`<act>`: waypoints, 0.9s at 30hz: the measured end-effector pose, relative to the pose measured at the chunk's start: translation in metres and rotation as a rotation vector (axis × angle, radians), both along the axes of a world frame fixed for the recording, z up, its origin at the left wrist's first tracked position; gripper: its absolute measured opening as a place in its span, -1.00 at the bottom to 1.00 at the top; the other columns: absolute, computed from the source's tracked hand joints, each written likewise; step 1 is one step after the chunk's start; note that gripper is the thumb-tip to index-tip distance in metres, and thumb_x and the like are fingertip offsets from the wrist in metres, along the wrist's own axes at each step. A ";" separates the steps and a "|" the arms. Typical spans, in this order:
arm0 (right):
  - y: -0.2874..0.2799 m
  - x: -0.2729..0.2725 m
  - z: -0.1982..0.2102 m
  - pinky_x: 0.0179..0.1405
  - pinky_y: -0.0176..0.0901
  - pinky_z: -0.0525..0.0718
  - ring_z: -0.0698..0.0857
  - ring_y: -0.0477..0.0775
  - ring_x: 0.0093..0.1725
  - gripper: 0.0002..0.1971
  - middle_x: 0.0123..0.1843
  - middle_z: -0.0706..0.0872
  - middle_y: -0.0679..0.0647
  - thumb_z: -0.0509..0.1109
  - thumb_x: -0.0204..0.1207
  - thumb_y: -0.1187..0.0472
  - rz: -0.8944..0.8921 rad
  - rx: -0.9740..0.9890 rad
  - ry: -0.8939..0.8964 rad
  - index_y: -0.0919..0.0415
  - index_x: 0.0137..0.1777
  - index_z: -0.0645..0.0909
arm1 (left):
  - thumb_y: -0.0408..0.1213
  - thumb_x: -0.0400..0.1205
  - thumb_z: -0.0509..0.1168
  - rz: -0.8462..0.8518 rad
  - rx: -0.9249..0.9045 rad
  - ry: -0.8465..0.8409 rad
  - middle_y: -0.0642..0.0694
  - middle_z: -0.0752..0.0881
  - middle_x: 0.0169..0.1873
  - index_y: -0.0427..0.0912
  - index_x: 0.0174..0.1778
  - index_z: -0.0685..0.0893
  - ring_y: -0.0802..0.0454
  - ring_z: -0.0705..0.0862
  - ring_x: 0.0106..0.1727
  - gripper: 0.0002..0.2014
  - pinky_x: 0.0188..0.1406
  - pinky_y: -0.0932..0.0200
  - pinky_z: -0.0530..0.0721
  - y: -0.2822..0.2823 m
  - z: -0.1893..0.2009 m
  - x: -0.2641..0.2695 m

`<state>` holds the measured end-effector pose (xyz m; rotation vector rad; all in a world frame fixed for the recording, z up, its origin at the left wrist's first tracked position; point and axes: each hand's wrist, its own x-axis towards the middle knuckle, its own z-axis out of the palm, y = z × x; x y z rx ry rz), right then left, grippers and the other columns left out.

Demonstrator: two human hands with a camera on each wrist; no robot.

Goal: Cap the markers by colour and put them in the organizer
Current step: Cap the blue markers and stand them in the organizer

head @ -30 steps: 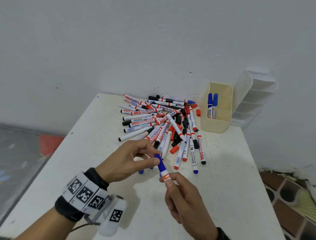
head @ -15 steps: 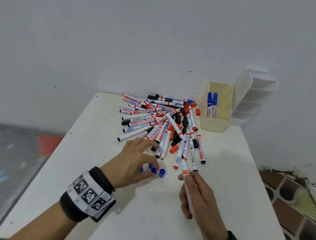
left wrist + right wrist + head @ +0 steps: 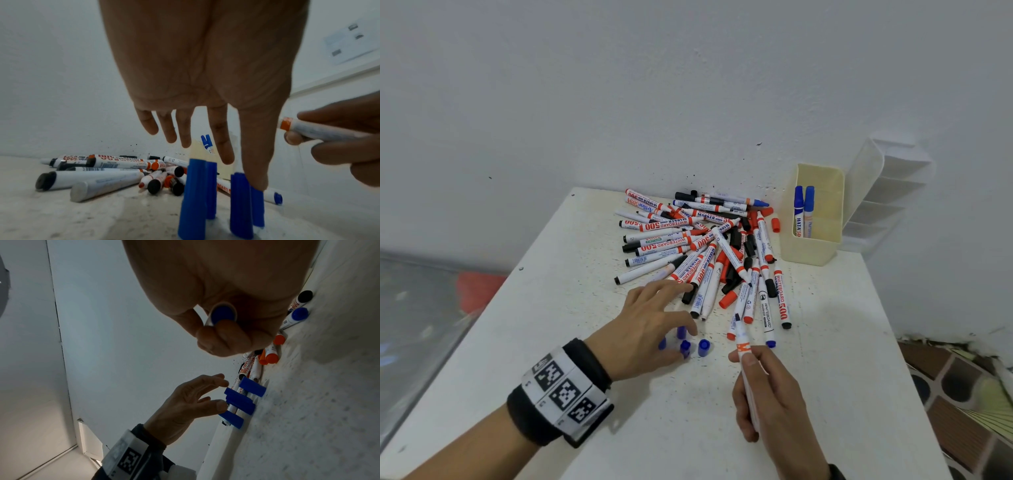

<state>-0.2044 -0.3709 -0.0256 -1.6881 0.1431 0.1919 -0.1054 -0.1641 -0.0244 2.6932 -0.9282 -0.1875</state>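
White table (image 3: 551,325) — left hand (image 3: 643,329) over blue caps (image 3: 703,347), near edge.

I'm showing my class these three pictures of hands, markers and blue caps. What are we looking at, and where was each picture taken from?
A person sorts markers wearing three cameras. The wide picture comes from the head; the other two come from the wrists, looking along the fingers. On the table lie a pile of markers, four standing blue caps and a yellow organizer holding two blue markers. The right hand holds an uncapped marker. The left hand, fingers spread, reaches over the caps, holding nothing.
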 end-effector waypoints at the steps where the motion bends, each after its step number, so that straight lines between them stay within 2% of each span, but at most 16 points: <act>1: 0.000 0.000 0.000 -0.68 -0.27 0.37 0.37 0.02 -0.65 -0.77 -0.54 0.50 0.06 0.10 0.72 0.09 -0.001 0.000 0.001 0.11 0.08 0.59 | 0.13 0.54 0.42 0.009 -0.010 0.001 0.08 0.21 0.64 0.25 0.16 0.65 0.04 0.02 0.68 -0.71 0.53 -0.04 0.17 0.003 0.003 -0.001; 3: 0.000 0.000 0.001 -0.67 -0.26 0.38 0.38 0.03 -0.65 -0.77 -0.54 0.50 0.06 0.10 0.72 0.10 -0.006 0.003 0.001 0.11 0.09 0.59 | 0.13 0.51 0.44 0.035 -0.062 -0.007 0.13 0.33 0.54 0.23 0.14 0.61 0.12 0.18 0.60 -0.69 0.44 0.04 0.29 0.010 0.007 -0.001; 6: -0.001 0.001 0.000 -0.65 -0.23 0.39 0.41 0.07 -0.62 -0.77 -0.52 0.54 0.08 0.08 0.74 0.13 -0.001 0.018 0.013 0.10 0.10 0.58 | 0.06 0.50 0.48 0.081 -0.118 0.003 0.19 0.53 0.24 0.19 0.10 0.52 0.21 0.49 0.25 -0.66 0.18 0.19 0.51 0.022 0.011 0.002; 8: 0.000 0.002 0.000 -0.64 -0.20 0.44 0.45 0.09 -0.62 -0.78 -0.50 0.58 0.09 0.07 0.75 0.16 0.020 0.039 0.033 0.11 0.12 0.56 | 0.05 0.54 0.45 0.107 -0.081 0.054 0.24 0.59 0.08 0.20 0.07 0.46 0.25 0.57 0.07 -0.69 0.04 0.23 0.59 0.026 0.013 0.004; 10: 0.001 0.002 0.001 -0.64 -0.18 0.49 0.51 0.10 -0.62 -0.79 -0.50 0.62 0.10 0.08 0.74 0.15 0.043 0.042 0.048 0.11 0.13 0.55 | 0.01 0.58 0.43 0.102 -0.058 0.096 0.26 0.64 -0.01 0.16 0.03 0.51 0.29 0.61 -0.01 -0.77 0.02 0.22 0.63 0.027 0.011 0.005; 13: 0.004 0.002 0.004 -0.61 -0.15 0.54 0.56 0.15 -0.59 -0.82 -0.47 0.65 0.12 0.12 0.73 0.13 0.061 0.049 0.065 0.12 0.15 0.52 | -0.11 0.60 0.43 0.085 -0.095 0.137 0.24 0.73 -0.13 0.11 -0.06 0.63 0.32 0.68 -0.09 -0.90 0.01 0.19 0.68 0.030 0.010 0.008; 15: 0.005 0.001 0.006 -0.62 -0.17 0.54 0.57 0.15 -0.59 -0.84 -0.45 0.66 0.12 0.14 0.72 0.13 0.070 0.054 0.075 0.13 0.15 0.51 | -0.20 0.60 0.43 0.101 -0.189 0.164 0.22 0.77 -0.17 0.07 -0.08 0.68 0.31 0.73 -0.10 -0.93 0.01 0.21 0.68 0.035 0.016 0.010; 18: 0.006 -0.001 0.007 -0.67 -0.23 0.44 0.48 0.10 -0.67 -0.86 -0.46 0.65 0.11 0.17 0.71 0.14 0.084 0.062 0.077 0.14 0.11 0.53 | -0.26 0.60 0.46 0.202 -0.490 0.183 0.13 0.80 -0.18 -0.03 -0.09 0.72 0.13 0.77 -0.10 -0.94 0.00 0.23 0.70 0.038 0.031 0.012; 20: 0.009 -0.003 0.008 -0.70 -0.27 0.37 0.40 0.07 -0.71 -0.86 -0.47 0.63 0.11 0.19 0.71 0.13 0.113 0.071 0.069 0.14 0.09 0.55 | -0.29 0.56 0.47 0.278 -0.732 0.274 -0.02 0.82 -0.16 -0.15 -0.07 0.73 0.02 0.79 -0.13 -0.92 0.00 0.22 0.73 0.033 0.042 0.010; 22: 0.012 -0.003 0.010 -0.72 -0.29 0.33 0.37 0.05 -0.72 -0.85 -0.47 0.62 0.12 0.19 0.70 0.11 0.149 0.075 0.063 0.13 0.09 0.55 | -0.28 0.52 0.46 0.281 -0.883 0.373 -0.16 0.82 -0.16 -0.25 -0.05 0.72 -0.09 0.81 -0.13 -0.85 -0.01 0.21 0.74 0.025 0.048 0.007; 27: 0.017 -0.003 0.012 -0.71 -0.29 0.34 0.39 0.05 -0.71 -0.84 -0.45 0.62 0.11 0.18 0.71 0.09 0.192 0.074 0.036 0.10 0.11 0.55 | -0.26 0.51 0.45 0.229 -0.920 0.441 -0.18 0.83 -0.14 -0.22 -0.04 0.73 -0.09 0.81 -0.13 -0.83 -0.03 0.21 0.72 0.015 0.048 0.004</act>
